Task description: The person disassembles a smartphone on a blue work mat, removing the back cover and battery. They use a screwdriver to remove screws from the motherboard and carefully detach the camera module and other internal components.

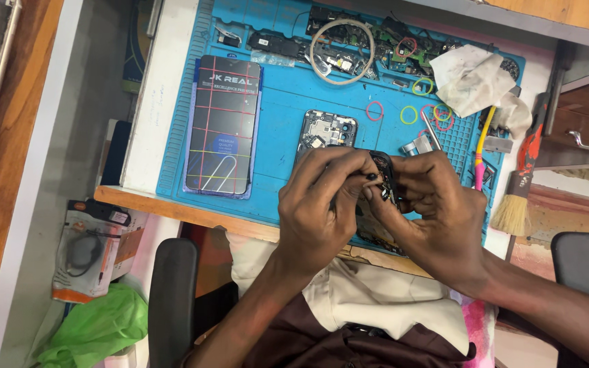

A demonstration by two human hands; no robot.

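Both my hands meet over the front of a blue work mat (281, 102). My left hand (322, 204) and my right hand (438, 211) pinch a small black phone part (381, 176) between their fingertips. Just behind my left hand lies an opened phone frame (326, 129) with its insides showing; its lower half is hidden by my fingers. To the left on the mat lies a new phone screen (223, 126) with a printed protective film.
Dismantled circuit parts and a ring of tape (342, 42) lie at the mat's back edge. Coloured rubber bands (409, 114), a crumpled cloth (472, 78), a brush (516, 197), and a pink-handled tool (478, 163) sit right. A green bag (97, 327) lies lower left.
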